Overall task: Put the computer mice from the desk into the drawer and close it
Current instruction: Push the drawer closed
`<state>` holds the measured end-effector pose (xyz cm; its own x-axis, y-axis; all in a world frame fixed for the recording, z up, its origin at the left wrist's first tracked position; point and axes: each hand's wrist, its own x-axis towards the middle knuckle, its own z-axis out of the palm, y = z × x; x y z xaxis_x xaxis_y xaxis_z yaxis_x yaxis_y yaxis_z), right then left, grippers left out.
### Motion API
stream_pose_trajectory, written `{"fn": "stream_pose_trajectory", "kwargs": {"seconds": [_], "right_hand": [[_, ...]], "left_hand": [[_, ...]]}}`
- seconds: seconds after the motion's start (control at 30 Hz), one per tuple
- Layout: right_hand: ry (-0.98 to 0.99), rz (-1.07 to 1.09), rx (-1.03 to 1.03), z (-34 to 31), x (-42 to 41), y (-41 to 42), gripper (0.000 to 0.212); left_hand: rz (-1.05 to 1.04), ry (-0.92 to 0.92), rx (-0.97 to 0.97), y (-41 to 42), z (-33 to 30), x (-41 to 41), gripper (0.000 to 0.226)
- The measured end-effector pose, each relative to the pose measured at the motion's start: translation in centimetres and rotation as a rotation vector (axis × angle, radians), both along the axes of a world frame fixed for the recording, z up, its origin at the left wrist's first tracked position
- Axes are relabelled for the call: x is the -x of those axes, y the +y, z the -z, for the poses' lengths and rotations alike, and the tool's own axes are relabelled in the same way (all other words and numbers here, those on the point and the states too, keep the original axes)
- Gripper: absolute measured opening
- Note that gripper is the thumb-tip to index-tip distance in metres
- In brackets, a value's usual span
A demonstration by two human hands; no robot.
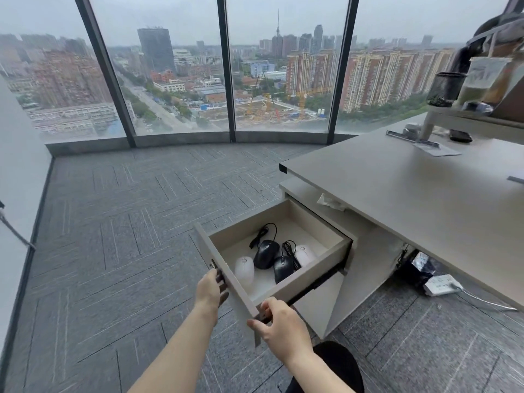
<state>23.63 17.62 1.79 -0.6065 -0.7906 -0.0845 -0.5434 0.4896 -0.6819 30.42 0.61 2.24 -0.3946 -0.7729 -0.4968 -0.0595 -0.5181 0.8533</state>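
- While the drawer (313,282) stands pulled well out from the cabinet under the desk (397,182), we see four computer mice lying on its floor.
- At the near left lies a white mouse (244,269); just right of it, and a little farther, sits a black mouse (266,253) with its cord looped toward the far wall of the drawer.
- A second black mouse (282,268) lies near the drawer's right side wall, its cord bunched just behind it, and a second white mouse (304,254) rests at the far right, touching or almost touching that cord.
- We find our left hand (211,289) against the outer face of the drawer front, at the handle; the fingers curl around the dark handle in a loose grip.
- Our right hand (282,324) is at the near corner of the drawer front, thumb on top and fingers curled around the edge, pinching the panel.
- On the desk top we see no mice; a flat ruler-like bar (412,139), a sheet of paper (436,150) and a small dark object (460,135) lie at its far end, beneath a raised shelf (476,120).
- That shelf carries a black mesh cup (445,88) and a clear plastic cup (480,80).
- A crumpled tissue (330,202) sits on the cabinet top under the desk edge.
- On the carpet (127,222) under the desk, right of the cabinet, lies a white power strip (442,285).
- Beyond the floor, tall windows (170,66) face a city.
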Motion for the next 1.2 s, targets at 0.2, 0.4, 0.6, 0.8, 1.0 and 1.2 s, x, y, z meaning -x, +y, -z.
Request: {"fn": "stream_pose_trajectory", "kwargs": {"seconds": [0.2,0.4,0.6,0.8,1.0,1.2], "right_hand": [[-0.015,0.114,0.022,0.4,1.2,0.0,0.030],[-0.012,0.238,0.034,0.4,5.6,0.8,0.025],[-0.053,0.393,0.054,0.3,10.4,1.6,0.030],[-0.127,0.563,0.062,1.1,14.9,2.0,0.074],[-0.171,0.682,0.094,1.2,18.6,2.3,0.088],[-0.219,0.725,0.072,2.2,22.0,2.1,0.085]], "left_hand": [[0.068,0.025,-0.022,0.1,0.0,2.1,0.046],[0.113,0.108,-0.060,1.4,0.2,7.1,0.049],[0.155,0.138,-0.084,2.7,-0.2,13.0,0.046],[0.188,0.148,-0.098,3.9,-0.9,18.4,0.049],[0.201,0.152,-0.130,4.3,-0.4,23.1,0.050],[0.215,0.168,-0.155,4.7,-0.2,26.3,0.050]]}}
